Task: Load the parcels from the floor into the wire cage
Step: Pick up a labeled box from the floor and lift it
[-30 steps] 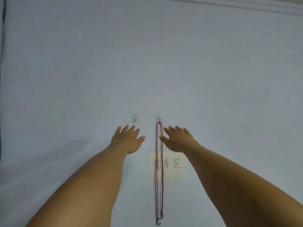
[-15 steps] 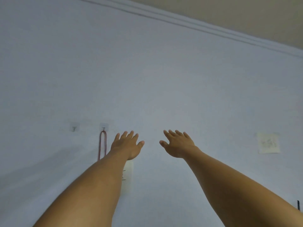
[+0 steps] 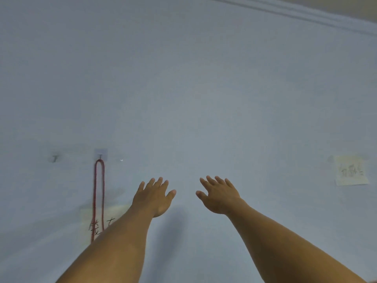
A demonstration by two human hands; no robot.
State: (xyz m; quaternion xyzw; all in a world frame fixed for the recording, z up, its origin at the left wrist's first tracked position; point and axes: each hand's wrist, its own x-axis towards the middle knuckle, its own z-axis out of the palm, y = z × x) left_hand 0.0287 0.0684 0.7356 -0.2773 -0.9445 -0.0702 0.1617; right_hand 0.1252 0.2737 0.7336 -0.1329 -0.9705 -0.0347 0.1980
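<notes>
Hands: the left hand (image 3: 154, 196) and right hand (image 3: 219, 196) are raised in front of a pale wall (image 3: 204, 88), backs toward the camera, fingers straight and spread, thumbs pointing inward. Neither holds anything; contact with the wall cannot be determined. Both forearms rise from the lower edge of the view and converge toward the hands. Parcels, floor and wire cage are all outside the view, so no loading step appears to be in hand. The next move calls for lowering gaze and arms to locate a parcel on the floor. Smaller items: a paper note (image 3: 350, 170) at right, a red cord (image 3: 99, 190) at left, hanging from a wall hook (image 3: 100, 155)
</notes>
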